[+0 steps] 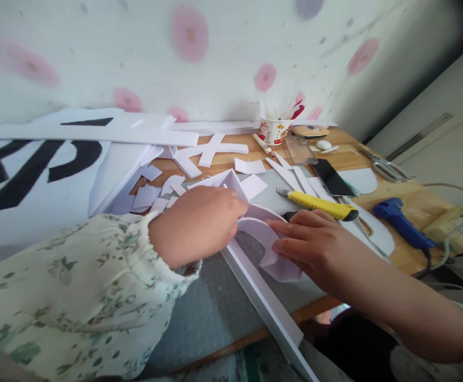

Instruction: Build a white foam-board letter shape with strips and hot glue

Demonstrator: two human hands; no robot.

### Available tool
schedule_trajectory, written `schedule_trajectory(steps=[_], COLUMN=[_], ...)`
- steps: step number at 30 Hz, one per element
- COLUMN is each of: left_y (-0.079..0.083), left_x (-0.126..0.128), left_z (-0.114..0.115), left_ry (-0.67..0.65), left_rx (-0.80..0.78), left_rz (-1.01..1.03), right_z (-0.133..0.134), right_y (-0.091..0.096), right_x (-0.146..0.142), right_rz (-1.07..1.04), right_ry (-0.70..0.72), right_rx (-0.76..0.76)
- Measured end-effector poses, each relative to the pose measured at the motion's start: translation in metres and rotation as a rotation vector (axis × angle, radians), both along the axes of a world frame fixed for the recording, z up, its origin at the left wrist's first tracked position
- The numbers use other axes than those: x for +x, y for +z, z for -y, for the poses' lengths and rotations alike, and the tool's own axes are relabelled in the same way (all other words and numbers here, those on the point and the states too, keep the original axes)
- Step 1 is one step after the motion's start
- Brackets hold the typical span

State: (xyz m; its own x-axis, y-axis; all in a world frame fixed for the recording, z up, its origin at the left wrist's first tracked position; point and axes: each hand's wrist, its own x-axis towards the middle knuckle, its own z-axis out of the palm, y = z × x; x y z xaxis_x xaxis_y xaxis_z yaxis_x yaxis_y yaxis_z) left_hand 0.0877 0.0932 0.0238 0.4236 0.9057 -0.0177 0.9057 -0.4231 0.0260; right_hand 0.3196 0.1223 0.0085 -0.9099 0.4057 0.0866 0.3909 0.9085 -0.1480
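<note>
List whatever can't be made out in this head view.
Head view:
Left hand fingertips: hidden behind its own knuckles, so its grip on the curved white cutout is unclear.
Black lettering on the white board: cut off by the left edge.
Printed cup contents: too small and blurred.

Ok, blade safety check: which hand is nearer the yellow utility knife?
Right. The right hand lies just below the yellow utility knife; the left hand is farther left, gripping the curved white cutout.
</note>
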Motion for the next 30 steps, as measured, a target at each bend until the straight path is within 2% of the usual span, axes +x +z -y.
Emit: schedule_trajectory(steps=[8,13,23,30], left_y=[0.0014,0.0008,0.0016,-0.0048], left_x=[-0.006,-0.0063,-0.0006,0.0006], left_z=[-0.007,-0.0077,-0.0061,-0.0066], left_ry=[0.055,0.095,0.143,0.102], left_rx=[-0.147,-0.176,-0.097,-0.063], left_rz=[0.015,-0.012,0.092,-0.085], right_z=[0.0015,0.0013,0.0004,0.0052], right_y=[0.0011,0.0003,0.0009,0.0011], right_x=[-0.0027,-0.0032,-0.0062,-0.0058], right_rz=[-0.002,0.007,0.018,0.01], right_ry=[-0.009,0.008,-0.011,-0.014], right_rx=[-0.064,-0.065,-0.027,0.042])
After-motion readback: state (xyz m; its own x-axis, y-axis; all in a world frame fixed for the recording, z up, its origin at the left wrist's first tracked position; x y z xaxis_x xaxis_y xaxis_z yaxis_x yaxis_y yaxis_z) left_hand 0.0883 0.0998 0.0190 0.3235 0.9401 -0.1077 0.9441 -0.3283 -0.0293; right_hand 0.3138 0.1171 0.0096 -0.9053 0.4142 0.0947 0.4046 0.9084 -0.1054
